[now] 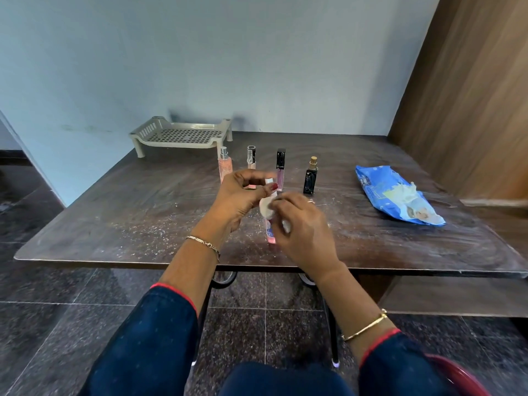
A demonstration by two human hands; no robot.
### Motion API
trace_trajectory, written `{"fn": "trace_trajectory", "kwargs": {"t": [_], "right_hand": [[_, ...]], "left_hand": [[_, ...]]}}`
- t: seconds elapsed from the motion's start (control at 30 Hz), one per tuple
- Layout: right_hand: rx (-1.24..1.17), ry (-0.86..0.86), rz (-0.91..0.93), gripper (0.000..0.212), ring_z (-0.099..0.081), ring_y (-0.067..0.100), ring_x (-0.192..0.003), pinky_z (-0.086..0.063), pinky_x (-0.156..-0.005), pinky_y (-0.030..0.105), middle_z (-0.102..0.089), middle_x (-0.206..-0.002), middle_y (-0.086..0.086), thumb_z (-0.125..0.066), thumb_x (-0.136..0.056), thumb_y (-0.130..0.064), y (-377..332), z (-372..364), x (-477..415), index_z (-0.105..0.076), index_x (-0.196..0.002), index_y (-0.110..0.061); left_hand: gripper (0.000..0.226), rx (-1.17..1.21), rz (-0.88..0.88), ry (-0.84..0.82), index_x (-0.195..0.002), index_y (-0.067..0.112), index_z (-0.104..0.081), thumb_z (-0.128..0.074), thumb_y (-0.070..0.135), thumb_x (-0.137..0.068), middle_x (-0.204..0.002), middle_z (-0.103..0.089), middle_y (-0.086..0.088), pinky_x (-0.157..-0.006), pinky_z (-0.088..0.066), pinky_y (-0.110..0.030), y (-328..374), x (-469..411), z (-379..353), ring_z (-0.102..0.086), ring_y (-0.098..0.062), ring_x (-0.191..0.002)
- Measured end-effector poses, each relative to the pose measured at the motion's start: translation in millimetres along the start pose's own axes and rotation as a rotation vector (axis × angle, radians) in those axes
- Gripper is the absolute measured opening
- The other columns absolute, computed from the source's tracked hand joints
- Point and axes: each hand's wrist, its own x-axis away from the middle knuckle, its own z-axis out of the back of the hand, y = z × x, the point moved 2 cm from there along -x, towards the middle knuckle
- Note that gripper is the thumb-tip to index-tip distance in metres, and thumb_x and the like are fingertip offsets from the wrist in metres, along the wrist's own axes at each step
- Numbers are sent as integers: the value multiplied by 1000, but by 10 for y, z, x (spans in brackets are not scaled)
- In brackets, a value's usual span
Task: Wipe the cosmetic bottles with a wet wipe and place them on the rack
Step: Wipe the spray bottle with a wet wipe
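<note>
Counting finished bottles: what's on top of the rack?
Nothing on the rack: its perforated shelf is in view, uncovered. Four bottles stand on the table before it; left hand holds a fifth bottle, right hand the wipe.

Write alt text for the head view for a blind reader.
The left hand holds a pink bottle over a dark table while the right hand holds a white wipe against it. Beyond stand four bottles and a grey rack; a blue wipe pack lies right.
</note>
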Motion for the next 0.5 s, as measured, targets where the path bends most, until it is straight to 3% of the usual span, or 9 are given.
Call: {"fn": "trace_trajectory", "kwargs": {"t": [0.1,0.2,0.3,0.4,0.5], "right_hand": [[47,-9,18,10,-60,26,-88,-53,-71,35,-66,-100,12,-64,-85,-8,-5,-133,25,-68,-89,1],[-90,106,-96,8,-63,19,-88,-53,-74,29,-68,-98,8,-67,-82,-3,61,-180,50,-70,-89,-2],[-387,170,-416,11,-64,5,-84,-53,-76,21,-70,-90,-4,-70,-80,-4,127,-239,41,-72,-86,-13],[-672,141,-731,18,-66,5,-75,-55,-72,22,-71,-78,-7,-71,-80,-4,196,-303,-16,-69,-78,-22],[-544,134,-629,17,-65,7,-76,-51,-68,16,-69,-81,-8,-68,-82,-3,129,-276,-11,-70,-84,-19]], "left_hand": [[20,21,-9,32,-84,15,-74,-77,0,-71,-73,-71,0,-61,-54,-19,-7,11,21,-67,-7,-67],[18,46,5,40,-85,12,-73,-74,-1,-73,-70,-71,2,-59,-54,-18,-20,11,36,-67,-6,-63],[15,39,20,70,-84,12,-72,-72,-1,-77,-68,-71,4,-56,-53,-16,-30,25,78,-67,-4,-62],[15,41,11,80,-87,9,-72,-71,-2,-78,-77,-70,-3,-60,-57,-21,-40,51,130,-68,-8,-67],[15,40,-6,96,-86,10,-72,-72,-2,-77,-78,-70,-5,-62,-58,-23,-39,73,142,-68,-9,-67]]}}
